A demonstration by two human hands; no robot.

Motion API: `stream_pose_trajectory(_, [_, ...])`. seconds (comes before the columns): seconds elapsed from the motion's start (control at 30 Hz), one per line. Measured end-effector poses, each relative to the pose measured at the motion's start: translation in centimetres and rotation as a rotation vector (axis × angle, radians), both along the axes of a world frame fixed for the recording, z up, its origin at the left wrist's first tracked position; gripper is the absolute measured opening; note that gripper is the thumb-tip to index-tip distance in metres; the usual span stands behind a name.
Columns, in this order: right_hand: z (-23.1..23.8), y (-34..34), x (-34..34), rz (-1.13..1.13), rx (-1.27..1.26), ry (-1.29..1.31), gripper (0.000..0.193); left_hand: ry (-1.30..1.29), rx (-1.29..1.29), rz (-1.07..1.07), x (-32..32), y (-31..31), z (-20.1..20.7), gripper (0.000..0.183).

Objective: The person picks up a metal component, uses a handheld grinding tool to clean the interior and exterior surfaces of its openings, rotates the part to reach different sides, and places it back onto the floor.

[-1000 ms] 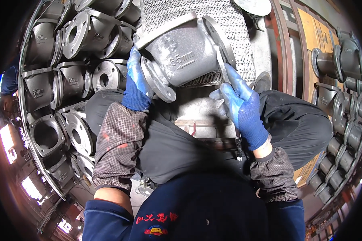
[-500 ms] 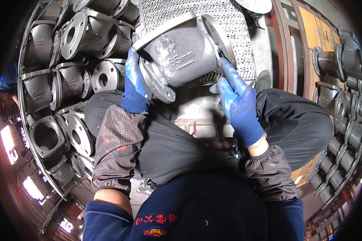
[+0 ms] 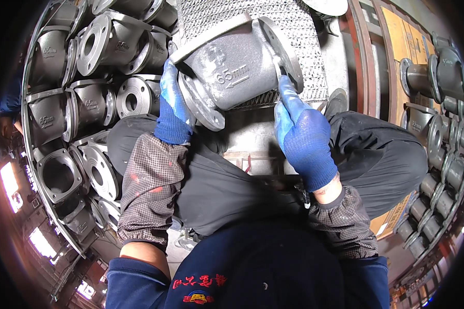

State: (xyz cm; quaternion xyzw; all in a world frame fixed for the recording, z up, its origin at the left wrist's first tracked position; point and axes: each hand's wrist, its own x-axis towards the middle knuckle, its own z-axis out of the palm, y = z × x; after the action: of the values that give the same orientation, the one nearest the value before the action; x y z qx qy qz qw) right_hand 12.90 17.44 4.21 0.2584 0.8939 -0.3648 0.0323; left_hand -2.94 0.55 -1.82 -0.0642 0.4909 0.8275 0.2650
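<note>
Textured grey surface (image 3: 308,49) backs the casting (image 3: 227,62) clasped by left grip (image 3: 175,105), right grip (image 3: 305,131) unclear

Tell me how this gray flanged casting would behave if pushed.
The gray casting is probably heavy and rigid, judging by its bulky, metal-looking build. It might rock on its round flange, but the straight-edged flange would likely resist rolling.
</note>
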Motion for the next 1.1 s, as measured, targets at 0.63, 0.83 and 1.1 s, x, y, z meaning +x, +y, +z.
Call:
stream_pose_trajectory(0.63, [-1.6, 0.1, 0.2, -0.323, -0.769, 0.338, 0.039, 0.017, -0.033, 0.048, 0.6, 0.9, 1.0, 0.048])
stream_pose_trajectory(0.83, [0.0, 1.6, 0.1, -0.210, -0.840, 0.151, 0.039, 0.042, -0.021, 0.015, 0.3, 0.4, 0.5, 0.047])
stream_pose_trajectory(1.1, [-1.0, 0.5, -1.7, -0.051, -0.158, 0.551, 0.040, 0.049, -0.052, 0.016, -0.2, -0.2, -0.1, 0.047])
